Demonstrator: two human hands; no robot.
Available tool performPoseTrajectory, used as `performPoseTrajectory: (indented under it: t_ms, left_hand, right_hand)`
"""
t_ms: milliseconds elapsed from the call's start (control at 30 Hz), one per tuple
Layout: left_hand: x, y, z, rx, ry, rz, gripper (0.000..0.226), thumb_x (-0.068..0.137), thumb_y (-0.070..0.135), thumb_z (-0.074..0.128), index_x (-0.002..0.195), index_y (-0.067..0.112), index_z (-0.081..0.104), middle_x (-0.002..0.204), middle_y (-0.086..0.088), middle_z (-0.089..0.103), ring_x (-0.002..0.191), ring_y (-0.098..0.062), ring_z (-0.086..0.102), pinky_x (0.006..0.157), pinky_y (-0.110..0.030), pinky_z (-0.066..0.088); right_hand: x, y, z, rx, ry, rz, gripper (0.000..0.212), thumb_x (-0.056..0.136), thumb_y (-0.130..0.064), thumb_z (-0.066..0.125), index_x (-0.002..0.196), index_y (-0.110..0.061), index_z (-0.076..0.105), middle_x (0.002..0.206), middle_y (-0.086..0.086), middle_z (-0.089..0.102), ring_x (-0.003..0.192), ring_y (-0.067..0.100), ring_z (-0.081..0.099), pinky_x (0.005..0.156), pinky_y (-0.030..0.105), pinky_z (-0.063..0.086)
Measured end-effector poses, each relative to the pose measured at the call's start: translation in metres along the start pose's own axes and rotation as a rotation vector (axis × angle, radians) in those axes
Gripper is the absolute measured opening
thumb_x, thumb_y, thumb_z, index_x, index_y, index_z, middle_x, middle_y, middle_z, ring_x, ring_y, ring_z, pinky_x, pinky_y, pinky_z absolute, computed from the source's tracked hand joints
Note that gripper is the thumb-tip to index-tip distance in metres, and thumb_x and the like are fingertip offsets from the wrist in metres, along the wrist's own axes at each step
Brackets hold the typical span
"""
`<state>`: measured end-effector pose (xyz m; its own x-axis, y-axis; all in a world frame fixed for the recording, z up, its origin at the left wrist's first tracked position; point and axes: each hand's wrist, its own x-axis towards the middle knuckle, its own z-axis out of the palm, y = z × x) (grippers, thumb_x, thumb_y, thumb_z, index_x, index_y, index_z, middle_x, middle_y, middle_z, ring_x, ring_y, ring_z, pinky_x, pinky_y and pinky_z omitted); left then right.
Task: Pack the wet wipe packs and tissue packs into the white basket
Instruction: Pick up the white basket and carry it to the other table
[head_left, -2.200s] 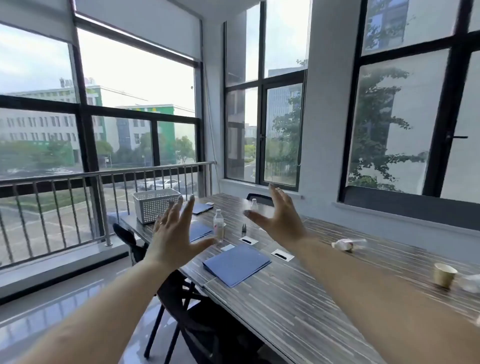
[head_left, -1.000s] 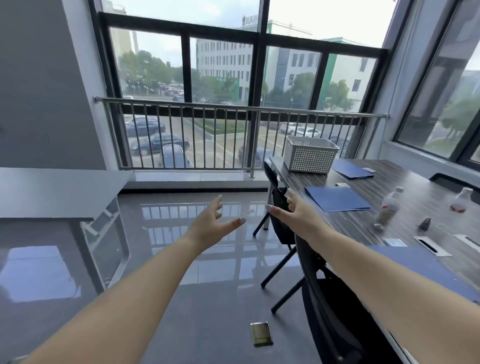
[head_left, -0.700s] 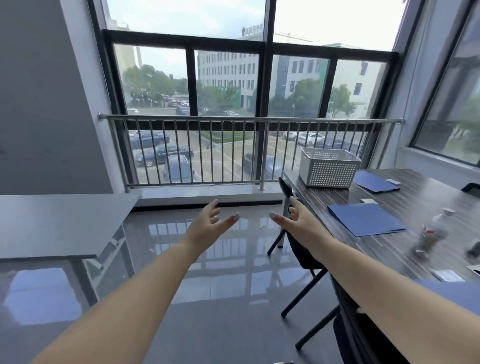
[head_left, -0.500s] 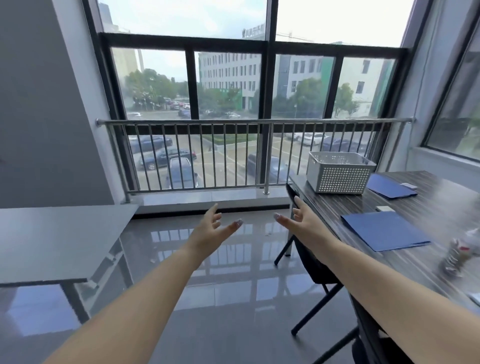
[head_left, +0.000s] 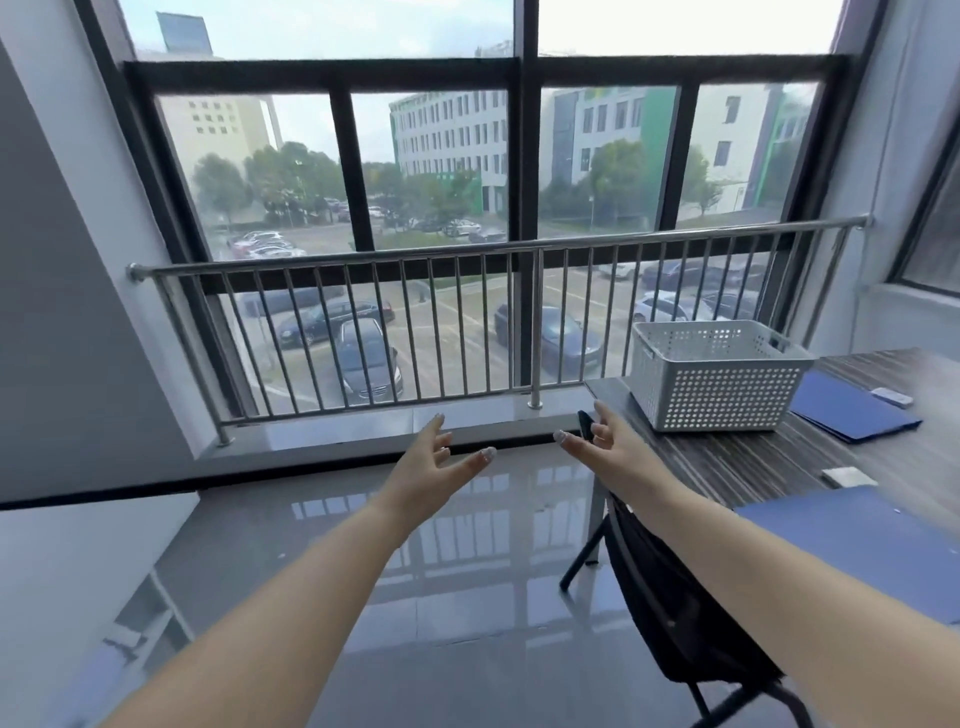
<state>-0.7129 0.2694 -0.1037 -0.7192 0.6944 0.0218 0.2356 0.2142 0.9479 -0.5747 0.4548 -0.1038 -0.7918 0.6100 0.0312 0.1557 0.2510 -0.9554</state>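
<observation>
Progress: nothing judged packed so far. The white basket (head_left: 719, 376) stands on the near left corner of the dark striped table (head_left: 753, 462), by the window railing (head_left: 498, 249). Through its perforated wall and open top no contents can be made out; the floor of the basket is not fully seen. No wet wipe packs or tissue packs are visible anywhere in the head view, so their location cannot be told.

Hands: the left hand (head_left: 423, 470) and the right hand (head_left: 605, 444) are held out in mid-air over the glossy floor, fingers spread and straight, palms turned toward each other, nothing held. The right hand is near the basket but apart from it.

Surroundings: 2 blue folders (head_left: 852, 410) (head_left: 862, 540) lie on the table beside and nearer than the basket; a small white card (head_left: 849, 475) lies between them. A black chair (head_left: 670, 597) stands at the table edge below the right forearm and is judged to hamper access.
</observation>
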Motion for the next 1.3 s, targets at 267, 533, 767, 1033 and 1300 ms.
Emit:
performPoseTrajectory:
  t_ms: [267,533,767,1033,1300]
  left_hand:
    - [0.122,-0.009,0.034,-0.017,-0.085,-0.008,0.093,0.081,0.047,0.067,0.153,0.023,0.013,0.153,-0.002,0.035,0.139,-0.017,0.035,0.102,-0.03,0.035]
    - [0.26,-0.019,0.064,-0.03,-0.217,0.037,0.092,0.081,0.046,0.067,0.153,0.022,0.014,0.153,-0.003,0.035,0.138,-0.018,0.037,0.105,-0.032,0.036]
    - [0.422,-0.02,0.067,-0.064,-0.425,0.072,0.087,0.085,0.038,0.065,0.153,0.021,0.014,0.154,-0.007,0.033,0.139,-0.021,0.036,0.103,-0.03,0.036]
    - [0.54,-0.036,0.095,0.002,-0.594,0.022,0.094,0.079,0.045,0.068,0.153,0.024,0.014,0.154,-0.006,0.033,0.139,-0.021,0.036,0.104,-0.031,0.035]
    - [0.643,-0.032,0.156,0.144,-0.662,0.03,0.092,0.082,0.05,0.065,0.153,0.023,0.013,0.154,-0.005,0.033,0.138,-0.022,0.037,0.101,-0.029,0.034]
  right_hand:
    - [0.086,0.034,-0.041,-0.015,0.081,0.071,0.094,0.08,-0.047,0.067,0.153,-0.023,0.014,0.155,0.011,0.03,0.142,0.024,0.031,0.111,0.038,0.029]
    - [0.181,0.06,-0.067,0.015,0.236,0.13,0.097,0.075,-0.049,0.071,0.152,-0.023,0.017,0.152,0.011,0.034,0.139,0.023,0.036,0.112,0.036,0.03]
    - [0.289,0.076,-0.067,0.089,0.457,0.236,0.109,0.066,-0.055,0.068,0.153,-0.02,0.012,0.153,0.015,0.033,0.139,0.028,0.034,0.11,0.039,0.029]
    - [0.372,0.113,-0.086,0.136,0.696,0.396,0.089,0.083,-0.044,0.064,0.153,-0.02,0.013,0.152,0.015,0.033,0.136,0.031,0.036,0.11,0.048,0.033]
    - [0.441,0.16,-0.136,0.256,0.894,0.476,0.086,0.084,-0.039,0.066,0.152,-0.024,0.015,0.155,0.007,0.027,0.14,0.031,0.032,0.11,0.055,0.032]
